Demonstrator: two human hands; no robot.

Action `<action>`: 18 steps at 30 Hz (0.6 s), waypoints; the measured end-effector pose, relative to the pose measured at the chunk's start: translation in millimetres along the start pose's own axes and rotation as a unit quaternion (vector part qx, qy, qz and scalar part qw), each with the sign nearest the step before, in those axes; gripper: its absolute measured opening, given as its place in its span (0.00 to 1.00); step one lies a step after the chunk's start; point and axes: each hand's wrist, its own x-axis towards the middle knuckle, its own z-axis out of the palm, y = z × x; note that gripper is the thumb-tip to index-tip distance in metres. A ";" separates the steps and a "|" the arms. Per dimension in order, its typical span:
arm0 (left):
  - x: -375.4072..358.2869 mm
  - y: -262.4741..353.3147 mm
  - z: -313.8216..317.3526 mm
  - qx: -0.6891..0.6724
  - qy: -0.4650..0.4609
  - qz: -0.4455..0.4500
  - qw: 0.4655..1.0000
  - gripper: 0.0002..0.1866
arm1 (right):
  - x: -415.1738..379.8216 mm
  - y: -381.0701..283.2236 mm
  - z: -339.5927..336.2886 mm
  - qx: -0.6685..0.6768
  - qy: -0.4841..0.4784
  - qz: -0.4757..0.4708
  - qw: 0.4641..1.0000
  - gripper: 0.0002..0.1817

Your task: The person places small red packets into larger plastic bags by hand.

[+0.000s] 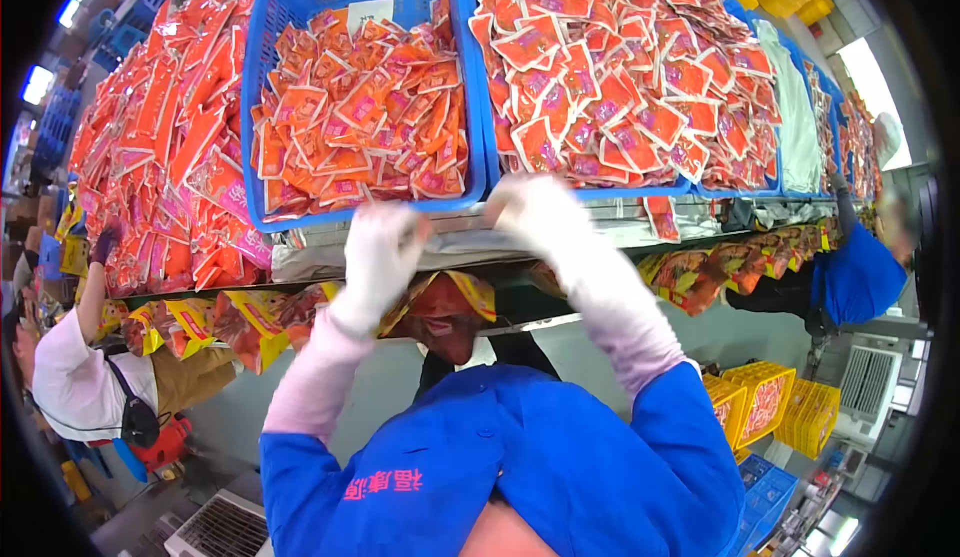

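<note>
My left hand, in a white sleeve or glove, is at the front edge of the blue basket of small red packets. Its fingers are curled, and what they hold, if anything, is hidden. My right hand is blurred by motion near the basket's front right corner, and its fingers cannot be made out. Between and below my hands, an open yellow and red bag hangs at the conveyor among a row of similar bags.
Large red packets lie heaped at the left, and small packets fill the bins at the right. One co-worker is at the left, another at the right. Yellow crates stand behind on the right.
</note>
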 end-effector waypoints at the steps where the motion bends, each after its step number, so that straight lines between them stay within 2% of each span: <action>1: 26.9 -16.5 21.0 0.020 0.031 -0.020 0.999 0.10 | 20.3 13.0 -29.0 -0.054 0.027 0.128 0.990 0.22; 3: 74.4 -43.8 77.0 0.023 -0.092 -0.182 0.979 0.16 | 72.6 83.5 -27.8 -0.210 0.058 0.195 0.956 0.25; 4: 89.9 -53.7 99.7 0.024 -0.090 -0.180 0.979 0.16 | 91.2 116.8 -7.3 -0.248 0.074 0.171 0.951 0.25; 5: 101.8 -61.9 119.6 0.067 -0.109 -0.219 0.967 0.18 | 103.3 137.7 6.9 -0.285 0.089 0.149 0.943 0.26; 6: 109.9 -65.8 132.9 0.108 -0.129 -0.258 0.951 0.19 | 106.3 141.4 6.6 -0.275 0.051 0.142 0.950 0.26; 7: 110.6 -78.1 135.2 0.109 -0.135 -0.258 0.951 0.19 | 107.1 147.1 3.1 -0.272 0.049 0.146 0.950 0.26; 9: 94.0 -108.5 123.8 -0.122 -0.121 -0.275 0.946 0.18 | 100.5 156.4 -0.3 -0.187 0.046 0.177 0.965 0.24; 10: 88.2 -99.1 107.5 -0.284 -0.065 -0.353 0.889 0.17 | 88.8 152.5 -5.7 -0.161 0.034 0.148 0.975 0.28; 11: 77.6 -88.0 87.7 -0.435 -0.004 -0.420 0.797 0.17 | 81.2 138.3 -6.6 -0.156 0.032 0.151 0.976 0.28; 12: 68.3 -89.1 75.3 -0.526 0.002 -0.374 0.764 0.14 | 79.7 119.4 -6.7 -0.140 0.022 0.171 0.975 0.31; 13: 63.1 -87.5 68.7 -0.525 0.000 -0.371 0.766 0.14 | 79.0 104.7 -5.5 -0.124 0.014 0.191 0.974 0.34; 14: 60.0 -77.8 55.7 -0.514 0.013 -0.350 0.783 0.12 | 82.2 114.2 13.7 -0.165 0.047 0.160 0.972 0.40; 15: 53.1 -71.8 48.2 -0.504 0.025 -0.330 0.798 0.11 | 88.8 111.6 19.6 -0.132 0.057 0.227 0.963 0.34; 16: 47.5 -71.0 43.3 -0.442 0.035 -0.270 0.855 0.08 | 90.7 114.0 18.4 -0.103 0.078 0.205 0.970 0.30; 18: 31.0 -29.9 17.8 -0.459 0.012 -0.235 0.857 0.07 | 83.5 114.2 12.4 -0.048 0.136 0.191 0.971 0.23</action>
